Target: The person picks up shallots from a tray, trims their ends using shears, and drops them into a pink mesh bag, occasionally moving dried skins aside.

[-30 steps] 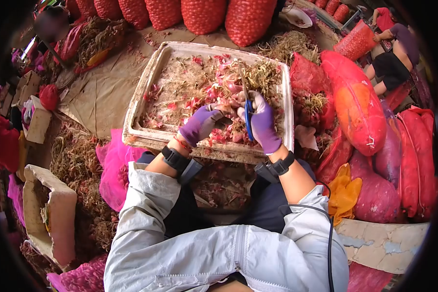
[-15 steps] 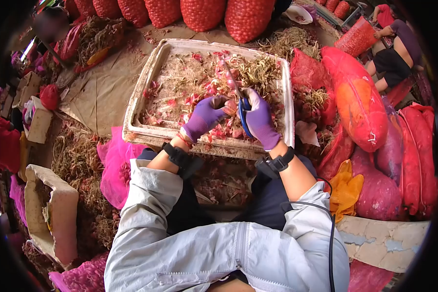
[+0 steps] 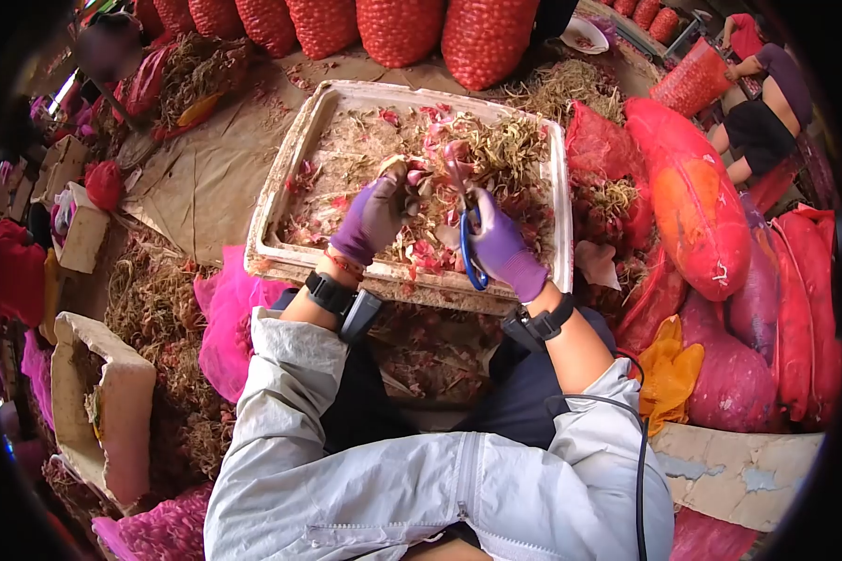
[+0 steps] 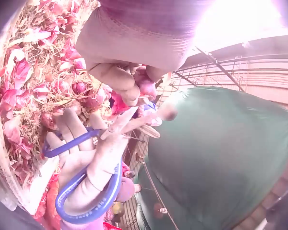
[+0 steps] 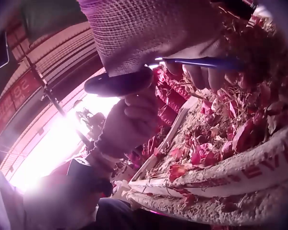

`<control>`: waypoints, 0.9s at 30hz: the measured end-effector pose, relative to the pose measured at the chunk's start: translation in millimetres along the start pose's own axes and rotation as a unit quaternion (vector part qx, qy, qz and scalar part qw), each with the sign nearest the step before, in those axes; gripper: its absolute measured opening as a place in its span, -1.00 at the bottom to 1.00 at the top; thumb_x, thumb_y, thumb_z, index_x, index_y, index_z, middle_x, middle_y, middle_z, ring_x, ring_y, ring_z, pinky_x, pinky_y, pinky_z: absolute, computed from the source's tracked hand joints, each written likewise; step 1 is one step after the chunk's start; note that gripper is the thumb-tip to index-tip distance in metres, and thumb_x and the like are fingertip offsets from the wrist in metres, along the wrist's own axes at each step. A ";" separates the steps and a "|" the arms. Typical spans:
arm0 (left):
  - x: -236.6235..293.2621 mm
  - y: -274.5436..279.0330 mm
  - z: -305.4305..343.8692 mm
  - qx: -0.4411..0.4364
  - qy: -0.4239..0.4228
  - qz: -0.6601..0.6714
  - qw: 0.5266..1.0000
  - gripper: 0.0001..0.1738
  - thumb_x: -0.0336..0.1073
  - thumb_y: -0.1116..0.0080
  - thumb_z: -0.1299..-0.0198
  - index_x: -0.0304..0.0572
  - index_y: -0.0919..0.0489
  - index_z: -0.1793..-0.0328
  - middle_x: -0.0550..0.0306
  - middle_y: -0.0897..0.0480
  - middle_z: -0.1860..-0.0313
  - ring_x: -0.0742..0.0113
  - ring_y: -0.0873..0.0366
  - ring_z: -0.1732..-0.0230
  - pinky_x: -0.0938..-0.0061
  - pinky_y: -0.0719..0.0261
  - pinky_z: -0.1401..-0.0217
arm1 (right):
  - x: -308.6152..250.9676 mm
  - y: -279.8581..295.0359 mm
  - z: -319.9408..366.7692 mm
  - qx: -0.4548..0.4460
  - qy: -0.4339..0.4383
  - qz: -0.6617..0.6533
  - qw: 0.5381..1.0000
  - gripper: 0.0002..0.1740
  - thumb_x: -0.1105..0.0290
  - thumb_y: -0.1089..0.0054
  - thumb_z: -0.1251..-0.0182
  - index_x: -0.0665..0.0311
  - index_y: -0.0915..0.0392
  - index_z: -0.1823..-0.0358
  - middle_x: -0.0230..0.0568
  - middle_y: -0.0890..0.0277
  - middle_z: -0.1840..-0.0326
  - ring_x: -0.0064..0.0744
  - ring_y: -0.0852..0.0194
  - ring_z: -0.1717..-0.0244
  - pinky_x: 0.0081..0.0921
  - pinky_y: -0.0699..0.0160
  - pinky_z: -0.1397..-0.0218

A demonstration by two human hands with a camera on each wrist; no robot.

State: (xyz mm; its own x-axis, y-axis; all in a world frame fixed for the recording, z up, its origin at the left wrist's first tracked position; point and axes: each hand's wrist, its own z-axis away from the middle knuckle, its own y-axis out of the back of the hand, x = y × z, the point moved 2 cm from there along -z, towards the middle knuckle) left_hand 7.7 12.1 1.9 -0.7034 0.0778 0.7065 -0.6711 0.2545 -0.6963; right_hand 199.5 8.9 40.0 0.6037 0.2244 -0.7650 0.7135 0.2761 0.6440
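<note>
The handles (image 4: 80, 220) are of smooth, quite glossy plastic. The tray (image 3: 560, 196) has a rough, matt surface. The gloves (image 3: 366, 222) are of knitted cloth, the jacket (image 3: 388, 481) of matt cloth; the skins (image 5: 178, 170) look papery.

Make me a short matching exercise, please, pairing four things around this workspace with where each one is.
Things
1. Blue-handled metal scissors
2. Small reddish-purple bulb
3. Bright pink mesh net
4. Yellow-orange net

Places
A. By the near left corner of the shallow, dirty white tray
B. Held in the purple-gloved right hand
C. To the right of the person's right forearm
D. Held in the purple-gloved left hand

Right pairs: 1-B, 2-D, 3-A, 4-C
</note>
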 end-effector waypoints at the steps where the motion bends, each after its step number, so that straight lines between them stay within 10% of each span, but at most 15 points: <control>1: 1.7 3.0 -0.7 -0.019 0.013 0.008 1.000 -0.63 -0.03 0.18 -0.38 -0.08 -0.42 -0.10 0.21 -0.54 0.09 0.50 -0.37 0.37 0.65 -0.28 0.40 | 0.5 0.1 0.3 0.000 0.000 0.000 1.000 -0.07 -0.25 -0.35 0.03 0.23 -0.24 -0.22 -0.03 -0.51 0.22 -0.17 -0.55 0.21 -0.29 -0.50 0.10; 5: 14.1 5.8 4.2 0.109 -0.042 -0.136 0.984 -0.61 -0.07 0.12 -0.38 -0.14 -0.47 -0.14 0.21 -0.60 0.13 0.54 -0.42 0.38 0.66 -0.33 0.39 | 9.2 -7.6 0.2 -0.053 0.009 -0.009 0.999 -0.15 -0.17 -0.35 -0.02 0.31 -0.33 -0.17 -0.01 -0.55 0.23 -0.13 -0.57 0.21 -0.31 -0.49 0.09; 11: 24.9 9.7 3.0 0.255 -0.087 -0.262 0.926 -0.75 -0.33 0.00 -0.28 -0.19 -0.58 -0.02 0.20 -0.69 0.21 0.58 -0.48 0.47 0.65 -0.42 0.37 | -10.8 -4.0 12.3 -0.184 -0.114 -0.273 0.937 -0.55 0.12 -0.27 -0.25 0.18 -0.40 -0.05 -0.37 -0.48 0.35 -0.72 -0.38 0.56 -0.74 -0.39 0.55; 27: 11.4 -18.6 3.6 0.127 -0.178 -0.276 0.936 -0.51 -0.61 0.10 -0.23 -0.05 -0.45 -0.28 0.34 -0.61 0.12 0.63 -0.53 0.12 0.71 -0.55 0.26 | -13.7 0.9 19.5 -0.258 -0.089 -0.468 0.841 -0.44 -0.15 -0.02 -0.34 0.24 -0.42 0.01 -0.30 -0.55 0.47 -0.65 -0.52 0.54 -0.71 -0.43 0.57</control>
State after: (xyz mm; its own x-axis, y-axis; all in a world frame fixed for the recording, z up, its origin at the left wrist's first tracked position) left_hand 11.3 4.8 22.4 -0.2359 -0.3357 0.9120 -0.9575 -0.0799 -0.2771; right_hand 198.8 -12.2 51.2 -0.0605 -0.4469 -0.8925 0.6838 0.6329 -0.3632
